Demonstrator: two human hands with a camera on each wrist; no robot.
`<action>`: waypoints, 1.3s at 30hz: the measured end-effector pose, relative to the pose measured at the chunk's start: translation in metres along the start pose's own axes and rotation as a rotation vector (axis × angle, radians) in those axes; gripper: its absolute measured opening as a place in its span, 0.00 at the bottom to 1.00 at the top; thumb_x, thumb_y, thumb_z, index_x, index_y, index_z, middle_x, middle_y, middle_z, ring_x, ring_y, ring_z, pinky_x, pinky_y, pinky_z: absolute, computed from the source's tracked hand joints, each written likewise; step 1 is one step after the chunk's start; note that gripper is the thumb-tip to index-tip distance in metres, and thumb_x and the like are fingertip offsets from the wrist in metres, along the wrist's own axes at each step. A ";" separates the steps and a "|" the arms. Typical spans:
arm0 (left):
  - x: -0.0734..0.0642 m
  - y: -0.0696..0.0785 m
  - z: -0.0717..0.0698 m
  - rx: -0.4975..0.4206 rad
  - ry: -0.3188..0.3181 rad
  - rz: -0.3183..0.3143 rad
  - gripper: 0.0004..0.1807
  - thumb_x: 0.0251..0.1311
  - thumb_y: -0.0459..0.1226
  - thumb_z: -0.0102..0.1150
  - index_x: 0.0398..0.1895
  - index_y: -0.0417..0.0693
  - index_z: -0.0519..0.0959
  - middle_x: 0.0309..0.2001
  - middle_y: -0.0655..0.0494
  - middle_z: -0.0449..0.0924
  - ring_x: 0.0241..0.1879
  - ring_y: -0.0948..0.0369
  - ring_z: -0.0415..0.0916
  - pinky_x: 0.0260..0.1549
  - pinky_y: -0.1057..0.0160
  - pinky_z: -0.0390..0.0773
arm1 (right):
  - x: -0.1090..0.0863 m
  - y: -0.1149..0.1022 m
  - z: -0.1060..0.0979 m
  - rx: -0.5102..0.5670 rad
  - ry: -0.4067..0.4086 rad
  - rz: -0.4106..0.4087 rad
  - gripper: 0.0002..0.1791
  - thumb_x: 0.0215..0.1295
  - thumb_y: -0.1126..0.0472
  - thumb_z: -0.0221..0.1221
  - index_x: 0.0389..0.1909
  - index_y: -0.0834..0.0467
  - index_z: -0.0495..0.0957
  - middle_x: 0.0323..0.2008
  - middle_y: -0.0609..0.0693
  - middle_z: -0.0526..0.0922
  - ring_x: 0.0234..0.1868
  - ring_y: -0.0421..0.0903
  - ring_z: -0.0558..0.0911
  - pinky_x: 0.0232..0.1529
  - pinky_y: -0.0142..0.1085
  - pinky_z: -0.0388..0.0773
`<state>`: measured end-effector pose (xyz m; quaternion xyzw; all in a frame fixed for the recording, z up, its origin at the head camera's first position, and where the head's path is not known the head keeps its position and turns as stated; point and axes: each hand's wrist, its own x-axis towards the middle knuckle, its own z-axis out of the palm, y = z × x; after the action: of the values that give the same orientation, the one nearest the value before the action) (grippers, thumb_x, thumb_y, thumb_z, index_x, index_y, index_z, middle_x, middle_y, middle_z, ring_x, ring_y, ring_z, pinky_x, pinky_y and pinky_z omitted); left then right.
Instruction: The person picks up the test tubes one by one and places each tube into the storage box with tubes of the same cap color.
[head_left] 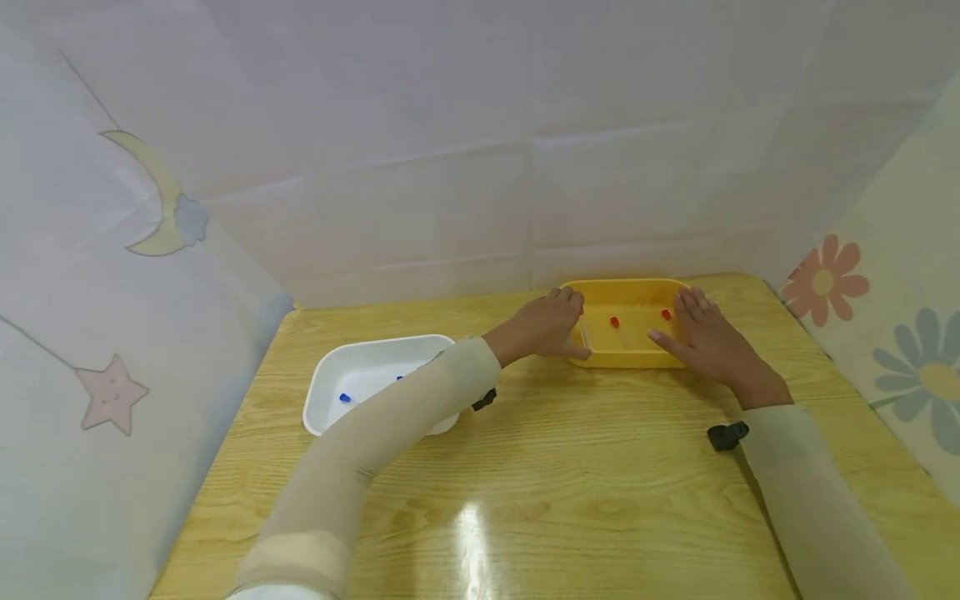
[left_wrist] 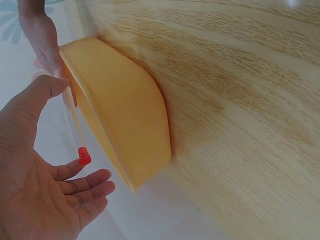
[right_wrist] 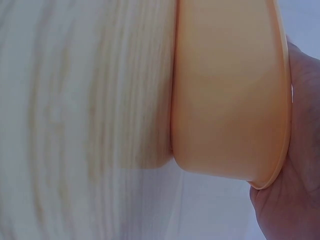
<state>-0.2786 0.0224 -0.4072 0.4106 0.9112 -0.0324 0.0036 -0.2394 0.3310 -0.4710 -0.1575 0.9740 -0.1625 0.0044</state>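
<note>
At the left end of a yellow tray [head_left: 630,360], my left hand [head_left: 543,323] holds a clear tube with a red cap [left_wrist: 75,120]. The tube spans from thumb tip to index finger, cap at the index finger; the other fingers are loosely bent. My right hand [head_left: 708,342] rests on the tray's right rim, fingers fairly straight and thumb reaching over the near edge. Inside the tray lie two more red-capped tubes, one with its red cap [head_left: 615,322] near the middle, the other with its cap [head_left: 666,314] by my right fingers.
A white tray [head_left: 367,367] stands to the left, partly covered by my left forearm. Blue caps [head_left: 345,398] of clear tubes show inside it. The wooden table [head_left: 585,483] meets a pale cloth wall [head_left: 420,217] just behind the yellow tray.
</note>
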 end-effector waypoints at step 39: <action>0.025 -0.006 0.015 -0.108 -0.010 -0.051 0.40 0.64 0.61 0.61 0.65 0.39 0.68 0.58 0.48 0.71 0.53 0.56 0.69 0.51 0.61 0.76 | -0.006 -0.004 0.002 0.001 -0.012 0.015 0.53 0.77 0.33 0.42 0.78 0.71 0.33 0.79 0.65 0.27 0.78 0.59 0.24 0.75 0.58 0.25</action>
<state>-0.3000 0.0363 -0.4230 0.3864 0.9217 0.0147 0.0295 -0.2323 0.3289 -0.4719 -0.1513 0.9750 -0.1622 0.0116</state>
